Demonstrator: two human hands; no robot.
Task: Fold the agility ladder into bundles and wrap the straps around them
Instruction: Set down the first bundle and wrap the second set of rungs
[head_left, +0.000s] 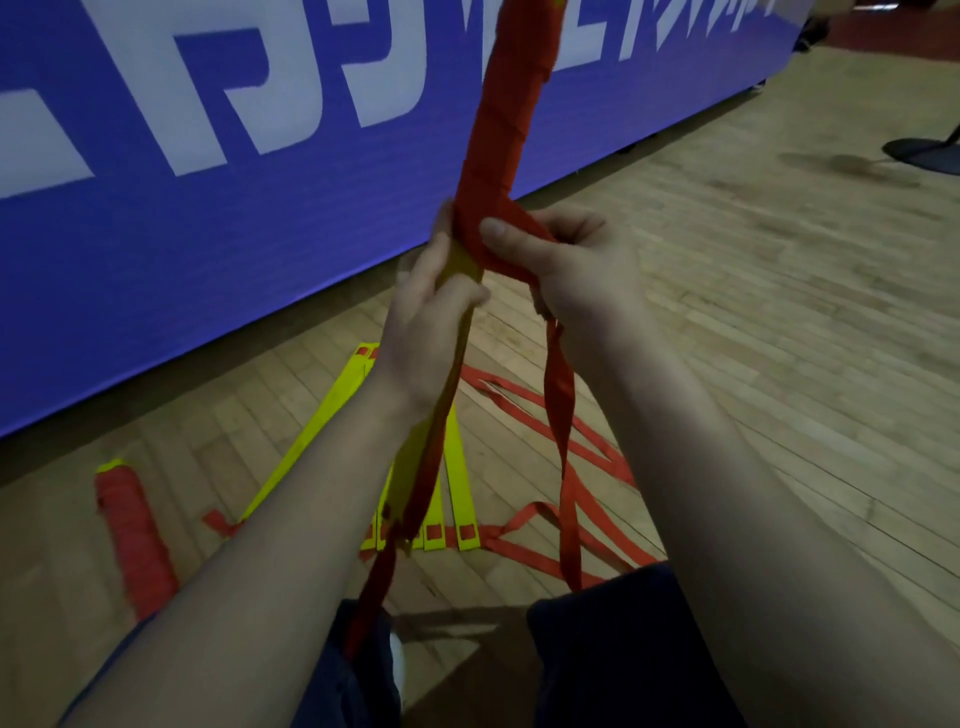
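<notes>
Before a blue banner (208, 208) edging the wooden floor (753, 260), a part-wrapped ladder bundle (498, 119) is held upright. The left grip (431, 332) curls round its yellow lower shaft. The right grip (566, 265) pinches the red strap (561, 395) against it, thumb on top. Loose rungs (311, 441) and a wrapped bundle (135, 540) lie below, and bare floor opens to the right.

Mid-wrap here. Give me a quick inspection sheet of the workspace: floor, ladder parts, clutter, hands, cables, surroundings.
Surface: wooden floor.
Job's things: held bundle, top wrapped in red strap, tail hanging, yellow lower end bare; wrapped bundle lies at left; loose rungs and loose straps spread ahead.
Clutter: nothing seen.
Hands: left hand grips the bundle's yellow part; right hand pinches the strap against it.
Cables: nothing seen.
Surroundings: blue banner with white lettering; black stand base far right.
</notes>
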